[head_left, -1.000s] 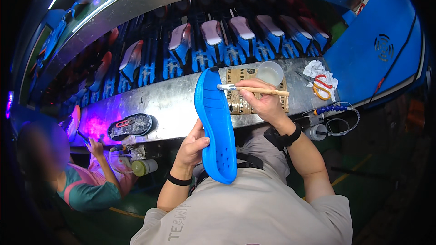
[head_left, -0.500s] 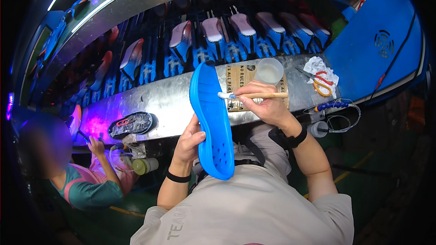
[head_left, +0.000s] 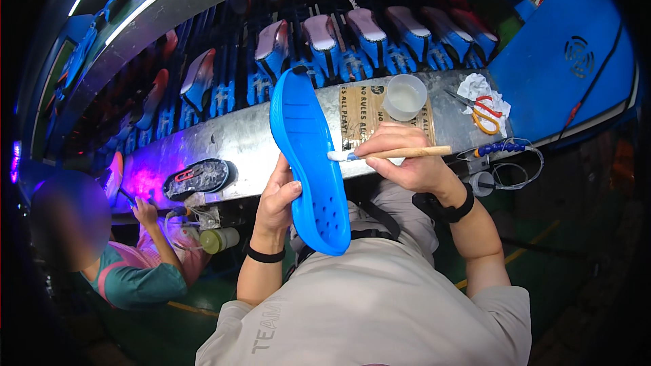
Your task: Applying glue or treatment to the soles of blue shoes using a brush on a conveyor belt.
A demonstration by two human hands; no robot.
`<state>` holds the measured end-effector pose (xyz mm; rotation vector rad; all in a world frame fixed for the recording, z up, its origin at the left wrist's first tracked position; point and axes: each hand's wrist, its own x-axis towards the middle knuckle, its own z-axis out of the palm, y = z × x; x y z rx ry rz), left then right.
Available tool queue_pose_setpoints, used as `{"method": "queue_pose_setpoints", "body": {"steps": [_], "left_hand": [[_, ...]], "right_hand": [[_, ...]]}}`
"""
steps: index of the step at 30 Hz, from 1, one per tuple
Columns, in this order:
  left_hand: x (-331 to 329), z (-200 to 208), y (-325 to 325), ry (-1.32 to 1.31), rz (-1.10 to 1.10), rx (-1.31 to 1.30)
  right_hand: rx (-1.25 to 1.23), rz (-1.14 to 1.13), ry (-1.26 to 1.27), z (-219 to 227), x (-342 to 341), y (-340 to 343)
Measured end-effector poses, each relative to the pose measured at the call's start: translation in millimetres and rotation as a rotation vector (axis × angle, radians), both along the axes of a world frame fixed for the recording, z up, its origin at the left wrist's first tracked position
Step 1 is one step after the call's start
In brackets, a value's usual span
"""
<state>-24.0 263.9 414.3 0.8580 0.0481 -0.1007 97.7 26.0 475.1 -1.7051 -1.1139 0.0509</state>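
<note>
My left hand (head_left: 277, 198) grips a blue shoe sole (head_left: 308, 156) by its left edge, thumb on the rim and the other fingers beneath. The sole stands lengthwise in front of me, its hollow side up, with several small holes at the near end. Between the fingers and thumb of my right hand (head_left: 400, 152) is a brush (head_left: 413, 152) with a wooden handle. Its white bristles meet the right inner edge of the sole around mid-length. Beyond the right hand, a translucent cup (head_left: 405, 97) with whitish contents rests on brown printed cardboard (head_left: 352, 112).
Shoe uppers on blue holders (head_left: 322, 37) line the conveyor behind the metal bench (head_left: 254, 118). Orange-handled scissors (head_left: 485, 118) lie by crumpled white paper (head_left: 494, 95). A dark sole-shaped piece (head_left: 198, 179) lies at left, near a seated co-worker (head_left: 139, 278). A blue jointed hose (head_left: 505, 147) is at right.
The sole has shifted a little left and away from me. My right hand and the brush have moved slightly right and nearer, with the bristles lower along the sole's edge.
</note>
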Motion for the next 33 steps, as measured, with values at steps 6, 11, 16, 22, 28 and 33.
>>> {"method": "queue_pose_setpoints", "body": {"steps": [6,11,16,22,28,33], "left_hand": [[0,-2,4,-0.004,-0.001,0.007],[2,-3,8,-0.019,0.022,-0.006],[-1,-9,11,-0.018,0.031,-0.030],[5,-15,36,0.019,0.086,-0.241],[-12,-34,52,0.047,0.115,-0.560],[-32,-12,73,-0.026,-0.117,-0.648]], "right_hand": [[-0.017,0.023,-0.020,6,-10,-3],[0.029,0.029,-0.020,9,-18,-2],[-0.005,0.053,0.043,12,-23,-5],[0.154,-0.208,0.295,3,-22,-15],[0.172,-0.450,0.225,-54,-13,5],[0.051,-0.505,0.058,-97,-9,4]]}}
